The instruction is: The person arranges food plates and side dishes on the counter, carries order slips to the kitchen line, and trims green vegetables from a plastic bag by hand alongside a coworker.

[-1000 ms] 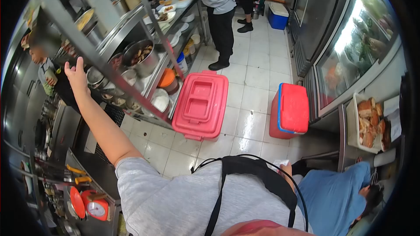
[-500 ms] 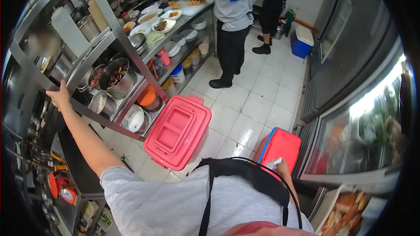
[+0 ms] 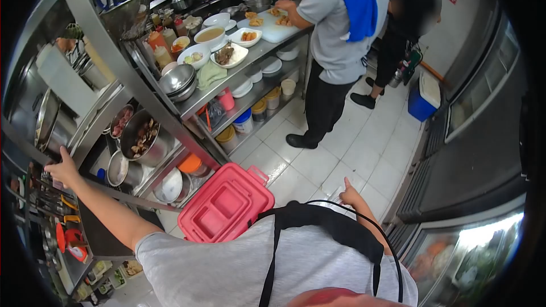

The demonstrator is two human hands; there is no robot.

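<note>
Rack (image 3: 116,45) stands on the left beside the pink bin (image 3: 227,204), likely keeping pots (image 3: 162,149) within reach; left hand (image 3: 67,171) is at its edge, thumb spread, grip uncertain, while right hand (image 3: 352,196) extends one finger, hold unclear.

Steel rack (image 3: 114,45): pots (image 3: 161,149) (1 w/ dk. chunks (image 3: 145,138)); tiled floor (image 3: 318,165): pink bin (image 3: 223,202)

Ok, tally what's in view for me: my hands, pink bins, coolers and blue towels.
Hands, left and right: 2
Pink bin: 1
Cooler: 1
Blue towel: 1
Total: 5
</note>
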